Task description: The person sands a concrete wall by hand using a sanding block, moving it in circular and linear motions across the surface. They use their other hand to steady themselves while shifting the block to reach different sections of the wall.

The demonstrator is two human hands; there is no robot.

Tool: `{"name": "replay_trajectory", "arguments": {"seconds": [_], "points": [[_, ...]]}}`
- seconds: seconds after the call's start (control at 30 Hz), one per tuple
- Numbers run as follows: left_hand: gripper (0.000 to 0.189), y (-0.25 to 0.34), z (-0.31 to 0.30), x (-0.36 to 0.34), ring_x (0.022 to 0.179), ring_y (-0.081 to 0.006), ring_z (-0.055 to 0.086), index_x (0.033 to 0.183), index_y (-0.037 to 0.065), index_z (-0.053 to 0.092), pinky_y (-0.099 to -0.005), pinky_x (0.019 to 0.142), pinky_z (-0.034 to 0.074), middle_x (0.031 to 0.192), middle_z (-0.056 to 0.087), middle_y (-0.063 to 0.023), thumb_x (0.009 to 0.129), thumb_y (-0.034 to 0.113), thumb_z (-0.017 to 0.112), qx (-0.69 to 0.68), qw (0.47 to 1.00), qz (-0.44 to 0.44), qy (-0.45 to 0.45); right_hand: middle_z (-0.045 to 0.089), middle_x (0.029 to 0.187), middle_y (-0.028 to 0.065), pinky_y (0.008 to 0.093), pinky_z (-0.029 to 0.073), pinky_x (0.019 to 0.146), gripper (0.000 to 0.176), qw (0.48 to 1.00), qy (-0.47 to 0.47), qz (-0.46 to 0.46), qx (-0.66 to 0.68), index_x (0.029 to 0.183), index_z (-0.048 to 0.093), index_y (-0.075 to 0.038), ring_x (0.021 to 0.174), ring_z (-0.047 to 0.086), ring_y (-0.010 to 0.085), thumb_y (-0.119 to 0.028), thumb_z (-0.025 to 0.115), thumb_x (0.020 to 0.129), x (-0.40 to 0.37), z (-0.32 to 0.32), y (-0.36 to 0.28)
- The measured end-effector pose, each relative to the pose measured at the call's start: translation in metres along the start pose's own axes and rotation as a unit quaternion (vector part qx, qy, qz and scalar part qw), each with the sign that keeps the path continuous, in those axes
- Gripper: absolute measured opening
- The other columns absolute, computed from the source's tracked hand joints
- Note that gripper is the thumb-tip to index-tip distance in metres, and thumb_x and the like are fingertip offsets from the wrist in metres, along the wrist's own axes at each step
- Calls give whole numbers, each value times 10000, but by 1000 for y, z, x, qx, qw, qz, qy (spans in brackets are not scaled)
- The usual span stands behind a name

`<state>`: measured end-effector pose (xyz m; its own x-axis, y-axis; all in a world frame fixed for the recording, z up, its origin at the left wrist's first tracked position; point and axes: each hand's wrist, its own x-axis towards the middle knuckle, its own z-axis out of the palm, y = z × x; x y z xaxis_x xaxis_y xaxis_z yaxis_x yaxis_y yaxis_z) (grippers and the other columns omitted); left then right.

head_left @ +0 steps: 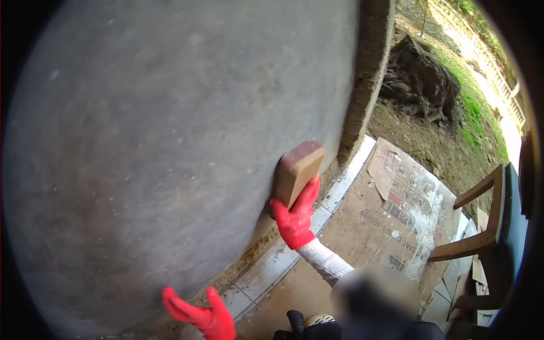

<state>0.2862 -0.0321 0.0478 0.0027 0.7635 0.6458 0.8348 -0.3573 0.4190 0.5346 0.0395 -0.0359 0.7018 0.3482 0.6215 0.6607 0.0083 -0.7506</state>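
My right hand [297, 218], in a red knit glove with a white cuff, is wrapped round the lower end of a wooden block [304, 173]. This brick-shaped block has tan sides and a reddish-brown end, and its far face lies against the grey wall [170, 124]. Lower down and to the left, my left hand [204, 314] wears a matching red glove. Its thumb and fingers are spread apart with nothing between them, the fingertips close to the wall's lower part.
White tiles [252, 279] run along the wall's foot. Printed cardboard [371, 224] covers the floor beside them. At the right stands a wooden chair [473, 243] with a dark seat. A tree stump [419, 82] sits on bare soil beyond the wall's rough edge [371, 73].
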Motion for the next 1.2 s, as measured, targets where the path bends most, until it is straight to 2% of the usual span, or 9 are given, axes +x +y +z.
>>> {"name": "replay_trajectory", "arguments": {"seconds": [0.23,0.37,0.47,0.57,0.77,0.9,0.97,1.1,1.2], "points": [[659,-64,-3,65,1220,-437,384,1352,108,407,-622,971,335,1370,354,-166,764,112,707,101,917,376,93,221,1398,360,534,342,997,1022,974,24,-223,-34,1474,132,-80,1218,348,535,-311,770,710,53,-13,4],[302,-40,-27,94,1074,-297,490,903,186,554,-531,836,429,1053,510,-31,749,354,752,250,832,493,40,237,1400,324,449,312,1050,878,967,69,240,60,1466,150,-29,1255,332,471,-306,671,815,76,-8,55],[258,-52,-22,100,889,-296,544,890,202,579,-485,685,438,916,561,-19,745,328,751,277,767,577,-41,232,1392,337,466,320,1040,924,995,57,82,27,1471,156,-54,1242,331,501,-325,703,777,92,-18,21],[242,-32,-22,100,882,-293,551,900,209,598,-486,691,442,945,570,-15,751,329,746,273,799,534,-35,200,1389,352,479,317,1039,970,997,23,-59,34,1466,168,-70,1223,336,513,-362,732,732,96,-25,1],[207,-25,-26,100,869,-289,558,887,206,600,-467,702,449,943,578,-16,769,318,728,278,798,534,-36,291,1359,284,425,348,1017,902,961,113,232,97,1479,162,-86,1197,378,452,-301,699,787,142,-22,31],[204,-65,-14,96,952,-293,556,940,192,623,-484,782,468,1024,578,-26,783,285,713,364,725,580,-72,286,1350,344,540,367,960,1032,986,28,-163,4,1440,236,-89,1144,395,535,-353,813,627,125,-37,-21],[361,-84,1,86,1123,-429,450,1055,104,588,-654,898,374,1195,469,-91,734,170,738,249,831,495,-50,285,1347,348,532,381,950,995,986,50,-158,-21,1420,256,-82,1136,399,539,-327,812,632,121,-36,-1],[251,-65,2,89,1002,-399,496,872,107,596,-623,796,396,1021,515,-63,701,200,754,271,826,494,-27,291,1374,262,436,340,1034,933,987,56,149,35,1458,174,-44,1234,369,424,-242,740,743,88,-13,100],[236,-70,5,89,965,-386,508,857,116,594,-609,774,394,975,535,-54,702,201,750,283,827,484,-42,251,1397,260,429,327,1047,932,992,26,106,66,1467,158,-50,1257,345,421,-221,732,752,100,-20,88]]}}
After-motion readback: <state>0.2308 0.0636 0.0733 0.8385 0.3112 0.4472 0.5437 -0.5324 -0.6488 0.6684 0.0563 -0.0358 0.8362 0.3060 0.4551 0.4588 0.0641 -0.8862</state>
